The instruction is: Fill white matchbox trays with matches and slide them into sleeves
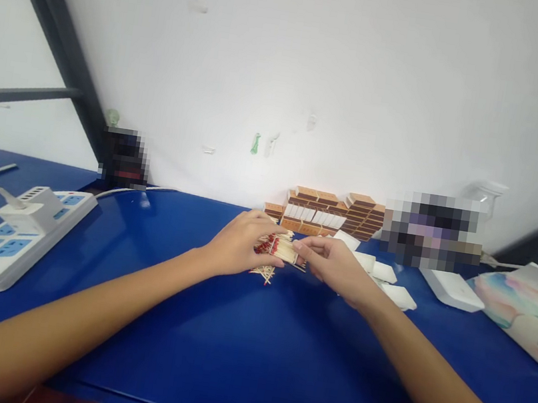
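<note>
A thick bundle of wooden matches (285, 247) with red heads to the left lies between my two hands. My left hand (247, 242) is closed around its left side, thumb below and fingers over the top. At the right end of the bundle, the thumb and fingers of my right hand (328, 261) are pinched against the plain match ends. Loose matches (265, 273) are scattered on the blue table (228, 337) just below the bundle. White matchbox trays (397, 296) lie to the right of my right hand, partly hidden by it.
Brown matchboxes (360, 218) are stacked against the white wall (289, 63). A white power strip (14, 244) with a plugged-in adapter and cable is at left. On the right are a white box-like object (452, 289) and a tissue pack (525, 310). Dark metal posts flank the table.
</note>
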Demonstrator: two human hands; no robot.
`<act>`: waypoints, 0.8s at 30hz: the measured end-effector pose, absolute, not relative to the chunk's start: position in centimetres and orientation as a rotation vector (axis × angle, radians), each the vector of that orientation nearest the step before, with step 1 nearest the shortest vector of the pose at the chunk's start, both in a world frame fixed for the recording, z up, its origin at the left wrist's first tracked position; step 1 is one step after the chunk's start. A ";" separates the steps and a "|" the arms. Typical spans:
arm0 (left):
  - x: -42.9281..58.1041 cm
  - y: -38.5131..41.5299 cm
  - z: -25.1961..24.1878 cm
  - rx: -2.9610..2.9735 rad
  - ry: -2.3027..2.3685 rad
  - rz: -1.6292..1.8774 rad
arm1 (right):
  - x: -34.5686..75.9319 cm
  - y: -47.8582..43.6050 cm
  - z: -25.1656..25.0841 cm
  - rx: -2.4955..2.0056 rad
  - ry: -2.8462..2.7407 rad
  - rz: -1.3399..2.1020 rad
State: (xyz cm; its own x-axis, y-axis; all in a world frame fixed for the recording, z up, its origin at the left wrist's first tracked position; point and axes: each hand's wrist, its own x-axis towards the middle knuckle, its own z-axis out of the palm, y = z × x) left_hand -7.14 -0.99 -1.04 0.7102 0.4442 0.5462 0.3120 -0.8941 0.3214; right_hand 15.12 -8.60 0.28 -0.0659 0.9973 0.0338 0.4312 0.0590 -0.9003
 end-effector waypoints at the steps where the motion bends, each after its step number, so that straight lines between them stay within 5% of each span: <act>1: -6.6 -0.7 -0.8 2.743 0.605 0.916 | 15.4 -8.5 0.3 -1.489 -1.585 0.938; 10: -3.0 0.5 0.2 2.899 0.794 0.421 | 17.5 -7.4 0.0 -1.567 -1.638 0.689; 24: 0.1 0.5 -0.1 3.021 0.850 0.342 | 20.0 -6.6 -0.5 -1.627 -1.736 0.704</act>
State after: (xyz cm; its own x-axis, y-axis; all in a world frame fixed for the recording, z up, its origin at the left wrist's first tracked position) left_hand 0.08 0.50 -0.13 0.8315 0.5137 0.2117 0.5170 -0.8549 0.0438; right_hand 20.00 -6.58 -0.45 -0.0200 0.9952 0.0961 0.6471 0.0862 -0.7575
